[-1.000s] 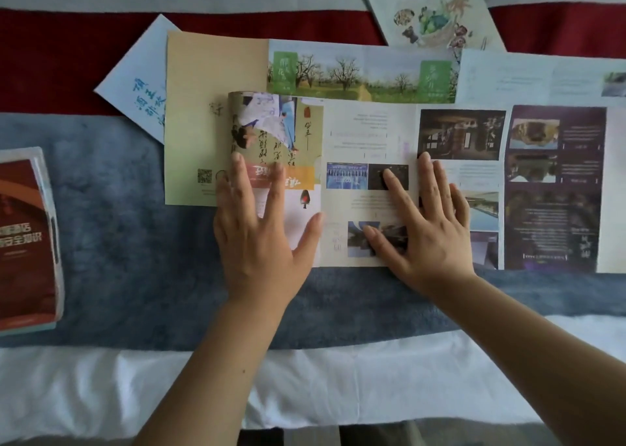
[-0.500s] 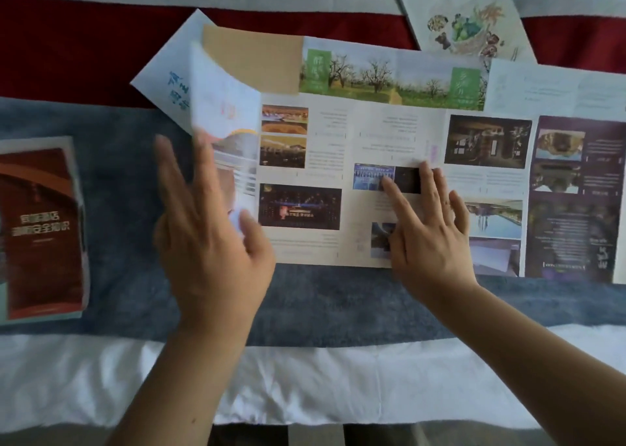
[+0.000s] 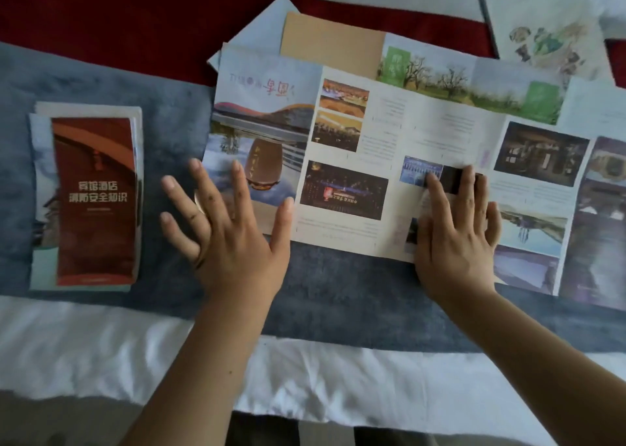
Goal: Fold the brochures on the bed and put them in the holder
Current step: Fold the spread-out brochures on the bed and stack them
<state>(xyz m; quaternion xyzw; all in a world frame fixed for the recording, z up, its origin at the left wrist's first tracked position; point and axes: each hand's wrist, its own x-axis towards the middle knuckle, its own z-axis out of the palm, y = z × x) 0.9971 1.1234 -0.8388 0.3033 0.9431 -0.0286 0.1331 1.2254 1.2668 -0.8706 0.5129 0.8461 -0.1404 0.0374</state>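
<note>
Pressing the unfolded brochure (image 3: pixel 382 134) flat on the bed (image 3: pixel 101 344) with the right hand (image 3: pixel 457 239), fingers straight. Holding nothing in the left hand (image 3: pixel 233 242), spread over its left panel.

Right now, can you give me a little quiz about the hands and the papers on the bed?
1. True or false: the right hand lies flat on the big open brochure.
2. The red brochure lies: A) left of the open one, B) on top of it, C) in a hand.
3. Fill in: the fingers of the left hand are ___ (spread or curled).
Key: 1 true; 2 A; 3 spread.
</note>
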